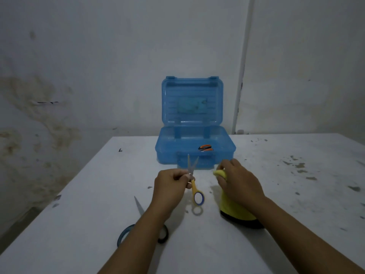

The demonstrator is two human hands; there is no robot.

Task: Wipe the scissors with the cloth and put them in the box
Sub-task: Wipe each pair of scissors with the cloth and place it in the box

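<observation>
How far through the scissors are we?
Done: orange-handled scissors lie in the open blue box. In hand: left hand holds the yellow-handled scissors, blades apart; right hand grips the yellow cloth. Left: blue-handled scissors on the table.

The place looks like a bare, dim room in a simple home: a white table (276,194) with dirty spots stands against a stained, peeling wall (49,115).
</observation>
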